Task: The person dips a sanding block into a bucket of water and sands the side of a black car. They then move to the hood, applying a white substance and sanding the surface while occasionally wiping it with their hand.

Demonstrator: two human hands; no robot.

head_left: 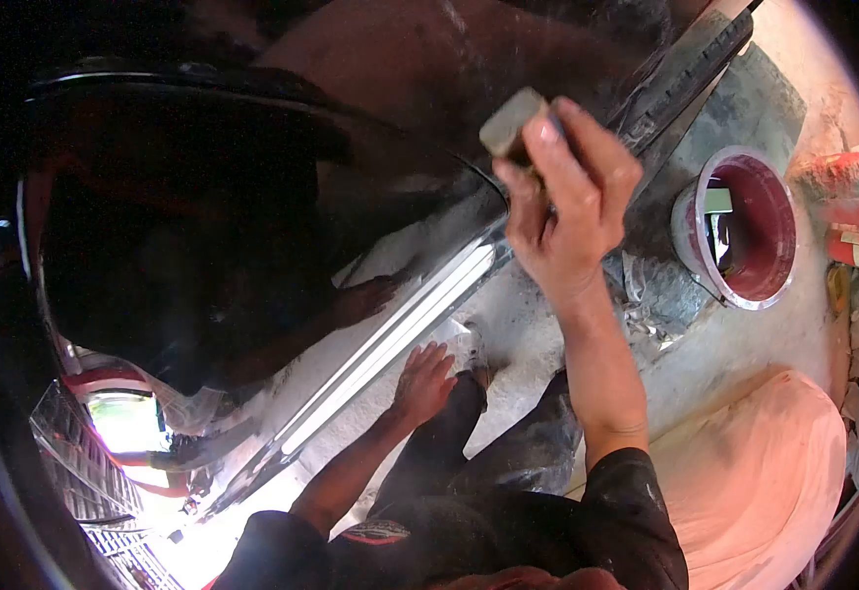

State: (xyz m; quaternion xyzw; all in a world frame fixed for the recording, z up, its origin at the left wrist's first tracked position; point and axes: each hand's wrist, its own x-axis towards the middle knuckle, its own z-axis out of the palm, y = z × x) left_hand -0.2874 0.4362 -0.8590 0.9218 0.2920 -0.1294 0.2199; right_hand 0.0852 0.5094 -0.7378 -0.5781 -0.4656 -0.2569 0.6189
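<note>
A small grey sanding block (512,121) is pinched between the fingers and thumb of my right hand (569,192). In the head view, block and hand overlap the glossy dark car panel (370,177), close to its lower edge. My left hand (423,383) hangs lower down with its fingers spread and nothing in it. Between that hand and the dark bodywork runs a shiny sill strip (390,346), bright with reflected light. Reflections show across the panel.
To the right stands a bucket (686,231) with a reddish inside, holding dark liquid and a pale green piece. A cloth-covered bulky shape (764,482) lies at lower right. Red containers (854,251) are by the right edge; a metal grille (85,472) is at lower left.
</note>
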